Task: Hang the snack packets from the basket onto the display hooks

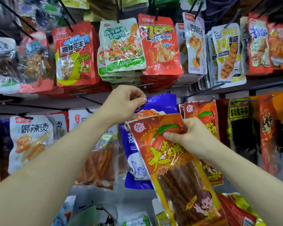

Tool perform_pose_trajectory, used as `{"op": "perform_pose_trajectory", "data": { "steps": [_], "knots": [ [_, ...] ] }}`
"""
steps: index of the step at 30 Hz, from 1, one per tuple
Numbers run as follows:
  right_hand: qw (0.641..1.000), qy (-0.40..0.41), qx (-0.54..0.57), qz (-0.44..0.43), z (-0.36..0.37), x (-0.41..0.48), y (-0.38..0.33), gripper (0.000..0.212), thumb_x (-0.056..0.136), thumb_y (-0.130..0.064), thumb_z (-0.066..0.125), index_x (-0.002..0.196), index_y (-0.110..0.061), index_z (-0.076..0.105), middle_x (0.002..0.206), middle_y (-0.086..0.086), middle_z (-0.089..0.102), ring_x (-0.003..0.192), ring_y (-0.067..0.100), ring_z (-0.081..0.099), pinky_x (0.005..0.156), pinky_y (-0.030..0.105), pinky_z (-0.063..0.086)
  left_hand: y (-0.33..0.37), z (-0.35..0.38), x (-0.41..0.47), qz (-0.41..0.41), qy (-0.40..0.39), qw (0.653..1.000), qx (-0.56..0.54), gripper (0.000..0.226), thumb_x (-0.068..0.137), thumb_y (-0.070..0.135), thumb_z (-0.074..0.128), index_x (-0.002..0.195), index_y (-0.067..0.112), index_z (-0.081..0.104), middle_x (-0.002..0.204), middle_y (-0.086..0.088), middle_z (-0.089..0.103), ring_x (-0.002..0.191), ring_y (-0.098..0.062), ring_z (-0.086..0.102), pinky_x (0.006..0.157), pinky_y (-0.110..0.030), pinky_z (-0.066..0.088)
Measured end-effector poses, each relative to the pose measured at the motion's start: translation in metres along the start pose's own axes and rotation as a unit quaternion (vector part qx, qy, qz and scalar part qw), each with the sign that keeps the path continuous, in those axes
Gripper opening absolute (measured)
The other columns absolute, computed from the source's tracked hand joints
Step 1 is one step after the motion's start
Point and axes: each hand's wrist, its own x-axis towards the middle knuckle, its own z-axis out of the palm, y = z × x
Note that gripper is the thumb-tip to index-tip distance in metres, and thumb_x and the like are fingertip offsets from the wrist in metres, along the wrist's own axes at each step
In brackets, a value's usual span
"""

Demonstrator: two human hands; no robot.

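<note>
I see the left hand [126, 101], its fingers pinching the top edge of a glossy purple-blue plastic packet [160, 104] at mid-rack. Overlapping that packet's right side, the right hand [192, 138] curls round a long orange-red packet of brown sticks [175, 162], not yet hung. Below the purple packet lie loose packets [235, 207], so I judge the work is partway done. The purple packet's hook is hidden by the left hand, and I can't make out a basket rim.

Orange-red packet [178, 160] with yellow lettering; purple-blue packet [160, 103] with white patches behind.
</note>
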Motion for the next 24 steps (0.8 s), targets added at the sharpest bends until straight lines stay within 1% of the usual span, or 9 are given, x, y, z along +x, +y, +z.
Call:
{"op": "perform_pose_trajectory", "data": {
  "steps": [5,7,9,11,14,17,20,22,24],
  "knots": [
    [0.989,0.079,-0.052,-0.116,-0.011,-0.009,-0.001,0.025,0.082,0.005,0.07,0.091,-0.018,0.07,0.095,0.01,0.072,0.083,0.019,0.07,0.078,0.035,0.058,0.0,-0.006,-0.005,-0.017,0.004,1.0,-0.022,0.019,0.086,0.011,0.069,0.074,0.024,0.065,0.07,0.003,0.07,0.062,-0.008,0.063,0.067,-0.029,0.052],
    [0.983,0.114,-0.056,-0.129,-0.017,-0.01,-0.004,0.033,0.081,0.01,0.064,0.078,-0.022,0.069,0.073,-0.001,0.07,0.057,0.007,0.061,0.056,0.023,0.052,0.001,-0.007,-0.008,-0.022,0.011,0.999,-0.027,0.018,0.084,0.008,0.072,0.076,0.024,0.067,0.071,0.003,0.072,0.061,-0.006,0.066,0.068,-0.029,0.055],
    [0.983,0.157,-0.032,-0.091,-0.024,-0.004,-0.002,0.027,0.082,0.007,0.056,0.064,-0.013,0.06,0.049,-0.009,0.05,0.038,0.003,0.039,0.039,0.019,0.033,0.001,-0.005,-0.009,-0.016,0.019,1.0,-0.015,0.012,0.083,0.008,0.072,0.084,0.02,0.072,0.077,0.003,0.073,0.066,-0.005,0.067,0.07,-0.028,0.056],
    [0.983,0.17,-0.032,-0.054,-0.034,0.001,0.004,0.022,0.088,-0.007,0.058,0.067,0.0,0.058,0.047,0.002,0.047,0.042,0.008,0.042,0.043,0.021,0.033,0.002,-0.004,-0.007,0.0,0.029,0.999,0.026,0.013,0.085,0.01,0.07,0.096,0.015,0.075,0.084,0.005,0.072,0.075,-0.003,0.065,0.074,-0.024,0.051],
    [0.973,0.226,-0.017,-0.035,-0.054,0.0,0.012,0.031,0.093,-0.023,0.063,0.08,0.004,0.066,0.075,0.028,0.067,0.064,0.022,0.057,0.06,0.047,0.051,0.002,-0.003,-0.006,0.005,0.03,0.997,0.07,0.016,0.086,0.013,0.069,0.101,0.014,0.075,0.092,0.003,0.073,0.086,-0.009,0.066,0.079,-0.022,0.045],
    [0.945,0.323,-0.01,-0.05,-0.078,0.006,0.004,0.028,0.092,-0.021,0.063,0.07,-0.003,0.065,0.066,0.011,0.061,0.063,0.018,0.052,0.058,0.031,0.043,0.004,0.0,-0.005,0.007,0.044,0.994,0.098,0.013,0.088,0.014,0.067,0.098,0.015,0.075,0.089,-0.001,0.073,0.082,-0.015,0.068,0.072,-0.021,0.042],
    [0.926,0.369,-0.045,-0.061,-0.094,0.02,0.0,0.033,0.087,-0.023,0.067,0.063,-0.002,0.059,0.06,0.006,0.051,0.058,0.016,0.044,0.056,0.031,0.035,0.006,0.006,-0.002,0.003,0.068,0.994,0.085,0.011,0.088,0.012,0.065,0.088,0.022,0.071,0.077,0.005,0.07,0.069,-0.01,0.065,0.061,-0.016,0.042],
    [0.919,0.386,-0.06,-0.045,-0.099,0.025,0.004,0.034,0.083,-0.029,0.071,0.063,-0.002,0.062,0.06,0.001,0.061,0.057,0.019,0.055,0.058,0.036,0.045,0.006,0.009,-0.002,-0.003,0.077,0.995,0.067,0.012,0.088,0.011,0.065,0.087,0.022,0.071,0.07,0.009,0.066,0.059,0.001,0.057,0.058,-0.013,0.04],
    [0.917,0.393,-0.068,-0.027,-0.101,0.026,0.008,0.031,0.08,-0.035,0.075,0.065,-0.008,0.068,0.066,0.001,0.071,0.067,0.023,0.068,0.068,0.044,0.057,0.004,0.011,0.0,-0.006,0.084,0.994,0.073,0.012,0.088,0.01,0.065,0.092,0.015,0.074,0.075,0.004,0.067,0.069,-0.004,0.058,0.068,-0.02,0.038]
  ]
}}
